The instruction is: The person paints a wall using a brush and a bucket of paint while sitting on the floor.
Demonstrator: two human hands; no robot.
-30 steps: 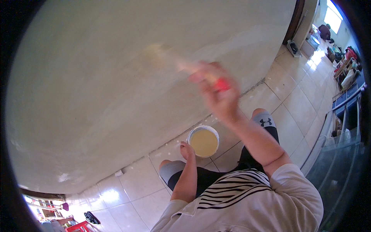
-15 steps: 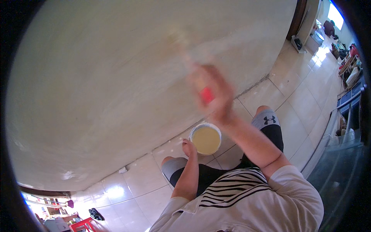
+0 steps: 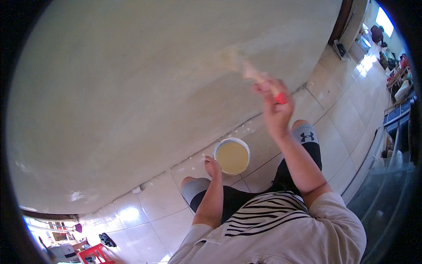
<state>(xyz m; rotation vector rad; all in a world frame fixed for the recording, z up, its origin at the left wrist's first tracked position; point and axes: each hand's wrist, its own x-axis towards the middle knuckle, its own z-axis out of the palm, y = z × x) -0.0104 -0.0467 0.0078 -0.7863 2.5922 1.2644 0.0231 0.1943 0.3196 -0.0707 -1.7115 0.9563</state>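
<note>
A paintbrush (image 3: pixel 250 72) with a pale wooden handle and a red handle end is gripped in my right hand (image 3: pixel 277 103). Its pale bristles, smeared by motion, are at the surface of the wall (image 3: pixel 132 88). My left hand (image 3: pixel 212 166) is closed at the left side of a white-rimmed bucket (image 3: pixel 216 155), its fingers partly hidden against it. Cream-yellow paint (image 3: pixel 233 157) lies inside the bucket, which is between my knees and the foot of the wall.
Pale floor tiles (image 3: pixel 154 198) with white spatters run along the wall's base. A red stool (image 3: pixel 94 253) and dark shoes (image 3: pixel 107 240) are at lower left. A glass-like panel (image 3: pixel 387 207) borders the right side. Several household things line the far right.
My right hand has moved the paintbrush right across the wall, and its handle shows more sharply now. The left hand and bucket keep nearly the same place.
</note>
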